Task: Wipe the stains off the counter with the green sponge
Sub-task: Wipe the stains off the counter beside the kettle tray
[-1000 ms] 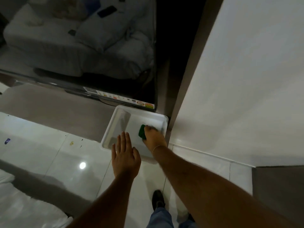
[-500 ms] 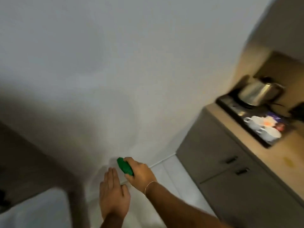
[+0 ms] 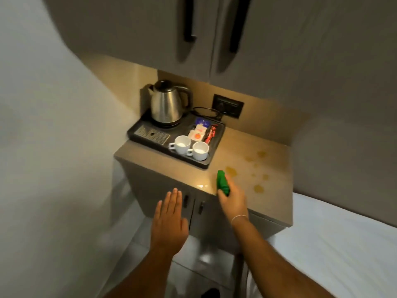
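The green sponge (image 3: 222, 182) stands on edge in my right hand (image 3: 233, 198), which grips it over the front edge of the beige counter (image 3: 234, 147). Several yellow-brown stains (image 3: 257, 187) dot the counter's right half, just right of the sponge; the nearest spot (image 3: 231, 170) lies beside the sponge's top. My left hand (image 3: 169, 220) hovers flat and empty, fingers apart, in front of the grey cabinet doors (image 3: 171, 190) below the counter.
A black tray (image 3: 212, 150) on the counter's left holds a steel kettle (image 3: 168, 104), two white cups (image 3: 189, 147) and sachets (image 3: 200, 131). A wall socket (image 3: 227, 108) sits behind it. Upper cupboards hang above. A white bed (image 3: 343, 244) borders the right side.
The view has swung from the floor tray to the counter. My right hand lifted the sponge from the white tray and carried it to the counter's front edge; my left hand stayed open.
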A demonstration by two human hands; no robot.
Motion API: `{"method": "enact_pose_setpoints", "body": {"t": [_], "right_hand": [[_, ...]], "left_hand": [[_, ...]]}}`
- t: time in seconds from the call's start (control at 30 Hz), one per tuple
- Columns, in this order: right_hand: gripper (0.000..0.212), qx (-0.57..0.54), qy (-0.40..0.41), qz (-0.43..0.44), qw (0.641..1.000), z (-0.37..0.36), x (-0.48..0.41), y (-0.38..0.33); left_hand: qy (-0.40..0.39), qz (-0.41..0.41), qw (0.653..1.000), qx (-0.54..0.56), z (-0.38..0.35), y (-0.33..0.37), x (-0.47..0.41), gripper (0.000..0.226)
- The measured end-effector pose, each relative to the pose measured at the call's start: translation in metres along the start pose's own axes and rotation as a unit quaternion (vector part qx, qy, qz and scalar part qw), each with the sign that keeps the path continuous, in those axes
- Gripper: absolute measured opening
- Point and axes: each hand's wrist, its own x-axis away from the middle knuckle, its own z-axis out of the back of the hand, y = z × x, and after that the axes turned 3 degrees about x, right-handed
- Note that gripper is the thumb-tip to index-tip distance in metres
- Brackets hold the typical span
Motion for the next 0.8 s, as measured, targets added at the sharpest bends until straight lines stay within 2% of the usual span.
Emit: {"method": "enact_pose_setpoints", "body": {"t": [0.1, 0.2, 0.3, 0.37, 0.43, 0.57, 0.63, 0.7, 0.8], "right_hand": [[0.065, 0.043, 0.052, -0.066, 0.996, 0.067, -0.051, 0.057], [0.068, 0.111, 0.054, -0.083, 0.989, 0.102, -0.070, 0.104], [0.075, 0.200, -0.022, -0.040, 0.979, 0.091, -0.073, 0.121], [0.080, 0.277, -0.028, -0.012, 0.960, 0.067, -0.071, 0.120], [0.084, 0.304, -0.020, 0.001, 0.953, 0.047, -0.058, 0.119], [0.105, 0.325, -0.064, 0.030, 0.943, 0.049, -0.016, 0.137], [0.112, 0.333, -0.055, 0.004, 0.941, 0.072, -0.014, 0.148], [0.115, 0.326, -0.025, -0.056, 0.943, 0.095, -0.034, 0.149], [0.117, 0.301, 0.020, -0.119, 0.946, 0.099, -0.087, 0.124]], "left_hand": [[-0.030, -0.039, 0.999, -0.018, -0.016, 0.039, -0.057, 0.083], [-0.066, -0.054, 0.996, -0.018, -0.029, 0.062, -0.092, 0.084], [-0.092, -0.058, 0.994, -0.020, -0.046, 0.072, -0.113, 0.083], [-0.113, -0.072, 0.990, -0.035, -0.058, 0.074, -0.126, 0.083], [-0.122, -0.086, 0.987, -0.050, -0.070, 0.072, -0.135, 0.082], [-0.122, -0.090, 0.988, -0.035, -0.082, 0.060, -0.146, 0.078], [-0.119, -0.085, 0.989, -0.024, -0.085, 0.057, -0.152, 0.077], [-0.121, -0.093, 0.988, -0.018, -0.088, 0.053, -0.156, 0.076], [-0.118, -0.109, 0.987, -0.004, -0.088, 0.047, -0.159, 0.081]]}}
